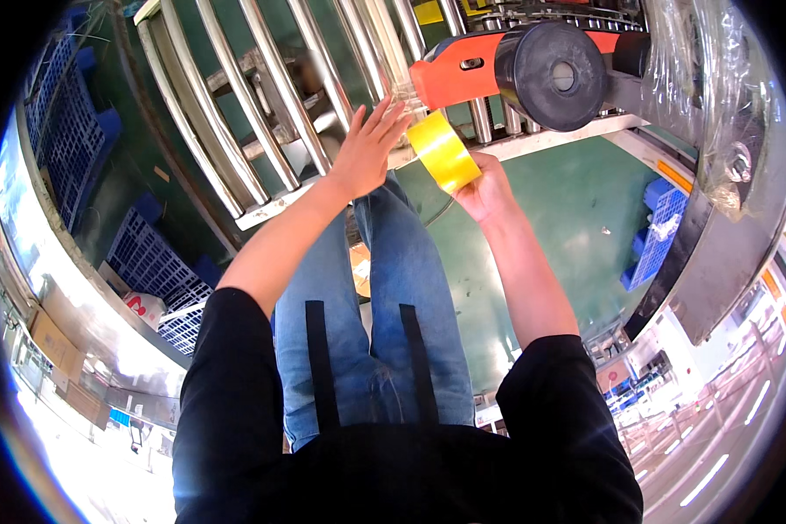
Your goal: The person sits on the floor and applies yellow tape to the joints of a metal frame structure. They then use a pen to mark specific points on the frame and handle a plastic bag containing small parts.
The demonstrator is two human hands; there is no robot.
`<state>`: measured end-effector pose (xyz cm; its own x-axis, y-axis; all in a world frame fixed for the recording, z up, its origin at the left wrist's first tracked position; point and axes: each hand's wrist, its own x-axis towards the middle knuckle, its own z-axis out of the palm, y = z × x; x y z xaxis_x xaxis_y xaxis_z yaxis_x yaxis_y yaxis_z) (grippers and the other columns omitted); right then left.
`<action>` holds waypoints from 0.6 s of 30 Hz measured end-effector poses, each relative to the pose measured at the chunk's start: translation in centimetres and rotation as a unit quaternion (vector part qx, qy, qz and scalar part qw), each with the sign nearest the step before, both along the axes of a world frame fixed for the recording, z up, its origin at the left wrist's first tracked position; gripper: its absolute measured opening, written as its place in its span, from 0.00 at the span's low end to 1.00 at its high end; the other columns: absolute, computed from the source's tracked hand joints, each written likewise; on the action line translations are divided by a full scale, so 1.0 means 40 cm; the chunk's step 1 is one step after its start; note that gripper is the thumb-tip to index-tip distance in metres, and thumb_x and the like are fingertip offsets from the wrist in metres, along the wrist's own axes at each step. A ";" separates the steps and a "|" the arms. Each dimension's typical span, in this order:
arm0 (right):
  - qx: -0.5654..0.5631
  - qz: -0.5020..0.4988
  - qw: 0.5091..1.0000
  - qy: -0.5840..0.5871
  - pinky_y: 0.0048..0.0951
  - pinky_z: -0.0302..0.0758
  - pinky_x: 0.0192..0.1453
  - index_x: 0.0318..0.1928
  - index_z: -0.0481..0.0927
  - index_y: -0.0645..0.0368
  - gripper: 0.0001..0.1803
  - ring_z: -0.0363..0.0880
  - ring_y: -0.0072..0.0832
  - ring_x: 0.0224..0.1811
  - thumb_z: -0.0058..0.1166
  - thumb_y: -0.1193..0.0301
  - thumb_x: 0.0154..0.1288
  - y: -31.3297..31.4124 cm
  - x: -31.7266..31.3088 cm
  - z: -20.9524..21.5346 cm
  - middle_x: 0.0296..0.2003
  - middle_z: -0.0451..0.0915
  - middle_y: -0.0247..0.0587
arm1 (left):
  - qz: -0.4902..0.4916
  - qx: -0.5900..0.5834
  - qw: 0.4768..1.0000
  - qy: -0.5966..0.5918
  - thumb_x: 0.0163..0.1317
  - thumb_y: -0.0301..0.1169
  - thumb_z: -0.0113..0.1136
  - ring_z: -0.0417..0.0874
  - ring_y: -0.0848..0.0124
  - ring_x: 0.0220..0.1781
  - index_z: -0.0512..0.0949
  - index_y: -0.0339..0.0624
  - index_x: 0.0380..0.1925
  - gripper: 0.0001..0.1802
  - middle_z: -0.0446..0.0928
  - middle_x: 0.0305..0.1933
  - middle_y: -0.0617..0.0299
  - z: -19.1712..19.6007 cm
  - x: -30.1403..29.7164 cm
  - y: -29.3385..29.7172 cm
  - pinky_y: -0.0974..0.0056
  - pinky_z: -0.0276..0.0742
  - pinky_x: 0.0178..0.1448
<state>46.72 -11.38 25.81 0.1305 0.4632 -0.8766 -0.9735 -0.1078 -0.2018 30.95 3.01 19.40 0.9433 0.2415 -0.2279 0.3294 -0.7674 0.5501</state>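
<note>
My right hand point(485, 188) is closed round the lower edge of a wide roll of yellow tape point(444, 151), held up in front of the roller conveyor. To its left, my left hand point(371, 148) is stretched out with its fingers spread, pointing toward the upper right. Its fingertips come near the roll's upper end and a bit of clear film point(408, 98); whether they touch the film I cannot tell. Just beyond both hands, an orange machine arm with a round black wheel point(554, 77) reaches over the conveyor.
Shiny metal rollers point(269, 92) of the conveyor run across the top. Clear plastic wrap point(699, 96) hangs at the upper right beside a grey metal frame point(729, 262). Blue plastic pallets point(659, 229) lie on the green floor point(568, 227) to the right, with more blue pallets point(153, 253) at left.
</note>
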 end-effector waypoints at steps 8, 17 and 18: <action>-0.046 0.051 0.997 -0.017 0.36 0.78 0.48 0.47 0.71 0.72 0.18 0.80 0.34 0.43 0.44 0.72 0.59 0.064 -0.011 -0.019 0.42 0.78 0.49 | 0.183 -0.493 0.844 -0.108 0.50 0.15 0.61 0.69 0.65 0.62 0.56 0.53 0.68 0.45 0.63 0.65 0.61 0.110 0.073 0.104 0.59 0.71 0.59; 0.029 -0.173 0.980 -0.089 0.39 0.73 0.58 0.53 0.70 0.64 0.23 0.74 0.32 0.52 0.48 0.64 0.59 0.170 -0.153 -0.003 0.49 0.76 0.42 | -0.071 -0.121 0.982 -0.123 0.45 0.16 0.60 0.76 0.48 0.52 0.64 0.48 0.57 0.35 0.72 0.52 0.52 0.183 0.112 0.256 0.55 0.75 0.53; 0.048 -0.222 0.969 -0.100 0.40 0.71 0.59 0.53 0.70 0.61 0.23 0.72 0.31 0.55 0.48 0.62 0.59 0.188 -0.179 -0.016 0.52 0.74 0.39 | -0.103 -0.079 0.982 -0.133 0.45 0.17 0.60 0.77 0.48 0.49 0.64 0.47 0.56 0.35 0.72 0.50 0.51 0.198 0.122 0.288 0.55 0.75 0.51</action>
